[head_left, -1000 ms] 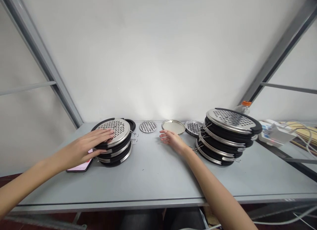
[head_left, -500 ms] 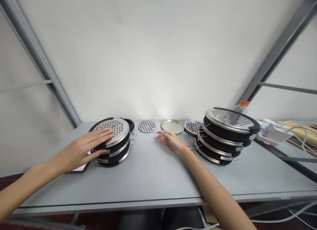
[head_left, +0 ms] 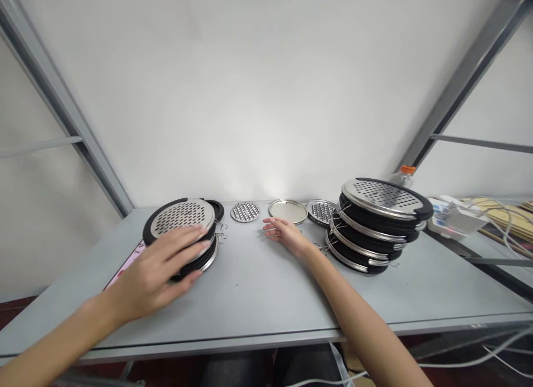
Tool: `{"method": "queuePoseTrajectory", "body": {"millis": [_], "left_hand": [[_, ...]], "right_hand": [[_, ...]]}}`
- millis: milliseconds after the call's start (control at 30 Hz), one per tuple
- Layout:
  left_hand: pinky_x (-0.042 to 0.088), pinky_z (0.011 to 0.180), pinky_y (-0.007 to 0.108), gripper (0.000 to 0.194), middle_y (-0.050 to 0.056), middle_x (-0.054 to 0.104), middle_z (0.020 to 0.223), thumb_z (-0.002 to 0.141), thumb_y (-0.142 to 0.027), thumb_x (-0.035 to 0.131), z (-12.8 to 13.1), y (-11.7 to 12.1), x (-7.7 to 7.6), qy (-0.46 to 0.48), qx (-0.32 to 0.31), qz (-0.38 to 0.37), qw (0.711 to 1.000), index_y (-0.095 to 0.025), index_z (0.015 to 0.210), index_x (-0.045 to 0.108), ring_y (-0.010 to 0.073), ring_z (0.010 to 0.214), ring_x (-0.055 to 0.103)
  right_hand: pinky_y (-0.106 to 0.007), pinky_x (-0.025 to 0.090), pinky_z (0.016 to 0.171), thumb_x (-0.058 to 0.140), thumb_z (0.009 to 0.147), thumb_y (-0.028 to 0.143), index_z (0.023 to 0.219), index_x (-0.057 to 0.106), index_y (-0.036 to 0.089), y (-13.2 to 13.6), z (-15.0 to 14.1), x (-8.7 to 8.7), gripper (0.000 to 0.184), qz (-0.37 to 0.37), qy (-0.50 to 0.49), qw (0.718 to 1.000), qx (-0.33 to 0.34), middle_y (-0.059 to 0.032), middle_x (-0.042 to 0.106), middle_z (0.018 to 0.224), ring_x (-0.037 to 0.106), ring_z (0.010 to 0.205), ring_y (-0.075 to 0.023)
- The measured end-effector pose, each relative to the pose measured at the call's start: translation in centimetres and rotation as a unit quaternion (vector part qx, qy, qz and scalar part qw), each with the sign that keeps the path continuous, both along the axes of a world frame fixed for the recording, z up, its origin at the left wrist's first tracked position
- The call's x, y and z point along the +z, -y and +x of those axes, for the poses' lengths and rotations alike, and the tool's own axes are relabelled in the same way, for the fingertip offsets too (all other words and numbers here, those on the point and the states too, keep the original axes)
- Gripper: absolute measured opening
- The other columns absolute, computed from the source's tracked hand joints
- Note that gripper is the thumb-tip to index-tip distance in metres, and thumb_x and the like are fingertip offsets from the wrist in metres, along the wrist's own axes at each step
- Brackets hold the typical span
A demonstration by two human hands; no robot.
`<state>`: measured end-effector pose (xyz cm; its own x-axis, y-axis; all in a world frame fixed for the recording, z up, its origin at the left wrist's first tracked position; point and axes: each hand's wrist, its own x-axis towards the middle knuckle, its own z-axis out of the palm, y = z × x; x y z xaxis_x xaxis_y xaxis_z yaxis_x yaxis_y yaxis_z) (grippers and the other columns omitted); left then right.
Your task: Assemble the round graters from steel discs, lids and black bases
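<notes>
On the left stands a stack of round perforated metal discs with black rims and small wire hooks. My left hand is in front of this stack, fingers apart and slightly blurred, overlapping its near edge; whether it touches cannot be told. My right hand hangs over the middle of the table with loosely spread fingers and nothing in it. Just beyond it lies a shallow plain round metal plate. A grater-like disc lies left of that plate, and a rimmed grater-like disc lies right of it.
A taller, leaning stack of rimmed discs stands at the right, with a bottle with an orange cap behind it. White power adapters and cables are farther right. A phone lies partly under my left hand.
My left hand has come off the top of the left stack, moving toward me and slightly right. My right hand keeps about the same place. The view shifts slightly.
</notes>
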<state>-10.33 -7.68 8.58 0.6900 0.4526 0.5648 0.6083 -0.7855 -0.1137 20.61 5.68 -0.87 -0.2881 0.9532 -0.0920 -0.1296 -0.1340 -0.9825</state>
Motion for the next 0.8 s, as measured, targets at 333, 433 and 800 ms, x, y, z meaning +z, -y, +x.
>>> {"method": "queuePoseTrajectory", "body": {"millis": [333, 433, 800], "left_hand": [[0.046, 0.099, 0.039, 0.028, 0.008, 0.06, 0.123, 0.089, -0.027, 0.053, 11.2, -7.3, -7.6, 0.073, 0.028, -0.215, 0.974, -0.02, 0.115, 0.061, 0.0224, 0.112, 0.057], [0.045, 0.1, 0.037, 0.028, 0.007, 0.061, 0.122, 0.089, -0.026, 0.051, 11.6, -9.3, -9.3, 0.084, 0.042, -0.24, 0.966, -0.02, 0.115, 0.061, 0.0214, 0.113, 0.056], [0.036, 0.106, 0.043, 0.04, 0.015, 0.051, 0.135, 0.092, -0.037, 0.046, 9.9, -9.2, -10.2, -0.027, 0.165, -0.217, 0.962, -0.015, 0.125, 0.053, 0.0286, 0.128, 0.044]], "right_hand": [[-0.027, 0.047, 0.064, 0.056, 0.08, 0.043, 0.093, 0.064, 0.015, -1.4, 0.8, -0.8, 0.032, 0.153, 0.089, 0.977, -0.118, -0.0052, 0.066, 0.077, 0.061, 0.065, -0.0143], [-0.031, 0.048, 0.068, 0.051, 0.083, 0.042, 0.091, 0.063, 0.014, -1.3, 0.8, -1.2, 0.032, 0.235, 0.181, 0.948, -0.12, -0.0056, 0.066, 0.074, 0.061, 0.066, -0.0168], [-0.04, 0.036, 0.103, 0.043, 0.091, 0.028, 0.12, 0.059, 0.014, 1.2, -0.9, -1.3, 0.035, 0.384, 0.477, 0.791, 0.006, -0.0154, 0.056, 0.125, 0.049, 0.118, -0.026]]}}
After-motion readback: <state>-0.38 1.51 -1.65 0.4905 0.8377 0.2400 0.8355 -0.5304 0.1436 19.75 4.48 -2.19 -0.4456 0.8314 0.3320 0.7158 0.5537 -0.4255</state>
